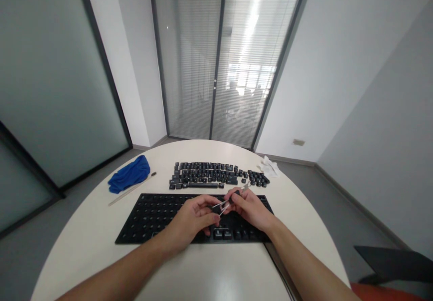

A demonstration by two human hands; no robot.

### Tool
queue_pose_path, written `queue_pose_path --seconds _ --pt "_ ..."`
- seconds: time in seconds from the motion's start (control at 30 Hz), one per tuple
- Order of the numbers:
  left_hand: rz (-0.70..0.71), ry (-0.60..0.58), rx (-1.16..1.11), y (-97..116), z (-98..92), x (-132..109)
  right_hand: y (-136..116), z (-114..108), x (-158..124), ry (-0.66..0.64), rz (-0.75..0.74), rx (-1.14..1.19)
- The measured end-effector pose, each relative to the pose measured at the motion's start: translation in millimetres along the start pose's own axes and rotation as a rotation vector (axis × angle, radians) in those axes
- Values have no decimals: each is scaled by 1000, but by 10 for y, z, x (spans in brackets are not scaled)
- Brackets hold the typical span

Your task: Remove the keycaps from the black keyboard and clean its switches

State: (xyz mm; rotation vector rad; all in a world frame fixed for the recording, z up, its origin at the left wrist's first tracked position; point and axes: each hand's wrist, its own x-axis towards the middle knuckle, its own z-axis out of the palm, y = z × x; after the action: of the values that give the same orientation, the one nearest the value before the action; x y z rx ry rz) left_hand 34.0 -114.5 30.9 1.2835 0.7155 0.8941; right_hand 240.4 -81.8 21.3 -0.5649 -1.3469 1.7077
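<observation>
A wire keycap puller (234, 196) is pinched in my right hand (252, 208), its thin metal prongs reaching left. Between the curled fingers of my left hand (192, 217) is a small black keycap (215, 209), with the puller's wires around or against it. Both hands are over the right half of a black keyboard (145, 217), mostly stripped of its caps. A few keycaps (222, 234) are seated along its front row. Part of the board is hidden beneath my hands.
Loose black keycaps (206, 173) lie in rows behind the keyboard. A blue cloth (130, 174) and a thin dark-tipped stick (131, 189) are at the left of the round white table (219, 276). Crumpled white tissue (269, 167) lies back right. A dark strip (279, 267) passes under my right forearm.
</observation>
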Motion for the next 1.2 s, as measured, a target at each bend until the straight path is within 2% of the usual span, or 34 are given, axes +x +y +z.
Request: queue_pose_path --seconds 0.17,0.43,0.6,0.73,0.83,1.0,1.1,1.2 --pt "25 -46 19 28 5 -29 -37 58 -12 -37 -4 95" --pt "38 -109 59 18 -46 5 -44 91 -12 -34 19 125" --pt "17 -133 41 31 -49 12 -56 120 -22 -48 71 108" --pt "-20 -200 24 64 -34 -27 -64 104 -39 -65 74 60" --pt "11 -152 44 40 -4 -54 -62 74 -42 -28 46 -34" --pt "51 53 140 -63 27 -25 -74 52 -18 67 40 -181" --pt "-11 57 160 -111 -13 30 -63 35 14 113 53 -230" --pt "-71 7 74 -143 -59 69 -28 -1 39 118 81 -235"
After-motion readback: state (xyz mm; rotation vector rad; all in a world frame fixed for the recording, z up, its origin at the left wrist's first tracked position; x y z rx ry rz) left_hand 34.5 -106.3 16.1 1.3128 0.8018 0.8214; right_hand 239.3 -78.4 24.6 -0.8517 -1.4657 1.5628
